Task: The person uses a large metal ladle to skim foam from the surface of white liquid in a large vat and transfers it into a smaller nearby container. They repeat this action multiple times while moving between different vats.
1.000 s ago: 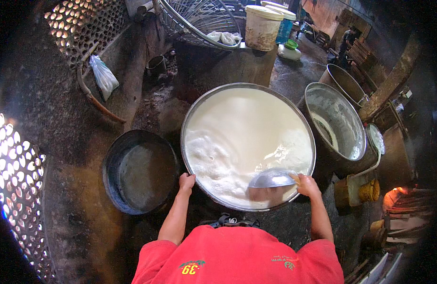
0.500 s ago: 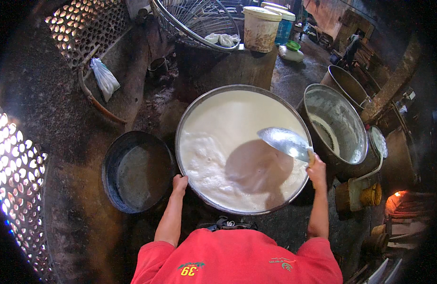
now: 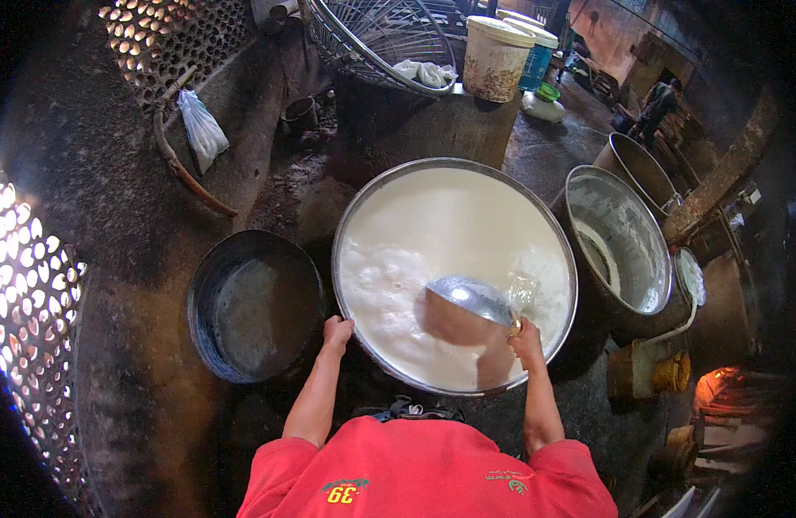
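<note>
Gripping the pale handle of a broad, shallow metal ladle, the right hand has its fingers curled tight around it, just inside the near right part of the rim. The ladle is over the near half of the round metal vat; its long axis runs on a slant, with the handle end near and to the right and the bowl pointing away and to the left. From where I stand, I can't tell whether its lower edge dips into the creamy white liquid or hangs just above; a dark shadow lies beside it. The left hand is closed on the vat's near left rim.

I'd judge the ladling to be under way, not finished: the vat looks nearly full, and froth covers the left side, with more at the right. How much is left to do, I can't say.

Farther out, a dark round basin sits beside the vat on the left, a tall grey tub on the right. A fire glows beyond, and a stained bucket stands on the ledge ahead.
</note>
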Demonstrator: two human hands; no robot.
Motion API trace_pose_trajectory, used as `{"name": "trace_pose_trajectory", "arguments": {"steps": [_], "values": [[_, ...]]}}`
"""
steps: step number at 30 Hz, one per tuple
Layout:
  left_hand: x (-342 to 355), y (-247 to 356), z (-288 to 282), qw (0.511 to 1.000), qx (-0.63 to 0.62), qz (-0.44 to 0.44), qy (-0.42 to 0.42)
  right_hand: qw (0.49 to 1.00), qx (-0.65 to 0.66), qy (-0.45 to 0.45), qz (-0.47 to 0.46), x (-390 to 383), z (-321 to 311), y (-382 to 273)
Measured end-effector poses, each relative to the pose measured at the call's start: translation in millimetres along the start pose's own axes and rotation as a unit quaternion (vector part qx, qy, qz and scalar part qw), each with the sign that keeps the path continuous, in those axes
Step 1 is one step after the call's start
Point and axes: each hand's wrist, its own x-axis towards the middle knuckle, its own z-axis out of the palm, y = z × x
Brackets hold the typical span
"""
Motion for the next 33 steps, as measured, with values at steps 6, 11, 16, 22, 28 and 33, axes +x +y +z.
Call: {"name": "trace_pose_trajectory", "arguments": {"steps": [6, 11, 16, 22, 28, 33], "values": [[3, -3, -6, 1.0, -0.005, 0.009, -0.024, 0.998, -0.005, -0.047, 0.042, -34, 41, -52], [-7, 12, -11, 0.998, -0.024, -0.007, -0.062, 0.994, 0.053, -0.068, 0.061, -61, 73, -73], [7, -12, -5, 0.997, -0.045, 0.027, -0.049, 0.967, 0.106, -0.153, 0.175, -75, 50, -160], [23, -29, -2, 0.875, -0.433, -0.129, -0.175, 0.967, 0.11, -0.179, 0.146, -55, -2, -218], [85, -93, 39, 0.971, -0.211, 0.054, -0.104, 0.991, -0.06, -0.119, -0.004, 28, -25, -255], [40, -44, 20, 0.994, -0.05, 0.062, -0.079, 0.982, -0.164, -0.066, -0.066, 74, 24, -243]]}}
